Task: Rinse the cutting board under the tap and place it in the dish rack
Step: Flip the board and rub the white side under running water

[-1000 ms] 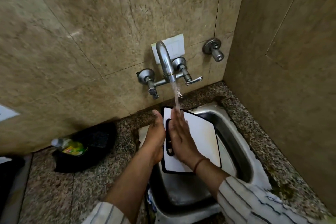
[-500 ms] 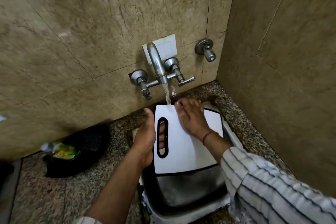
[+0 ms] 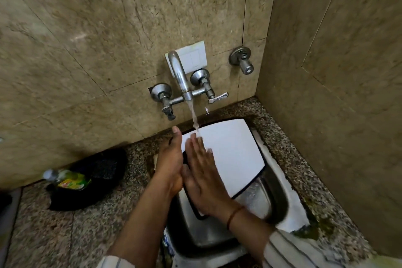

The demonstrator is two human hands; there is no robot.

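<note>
Under the running tap (image 3: pixel 179 76), your right hand (image 3: pixel 204 178) lies flat on the white cutting board (image 3: pixel 235 159), fingers (image 3: pixel 195 146) straight and pressed together where the stream lands. Left hand (image 3: pixel 170 163) grips the board's left edge, thumb up along it. Board tilts over the sink (image 3: pixel 276 198). Sweep the palm toward the far-right corner so water reaches all of it. Side wall (image 3: pixel 337 115) crowds the right; table (image 3: pixel 87 235) runs leftward past a bottle (image 3: pixel 65 180). Dish rack not in view.

tap (image 3: pixel 178 76) overhanging sink (image 3: pixel 277 193), wall (image 3: pixel 326 93) tight right
</note>
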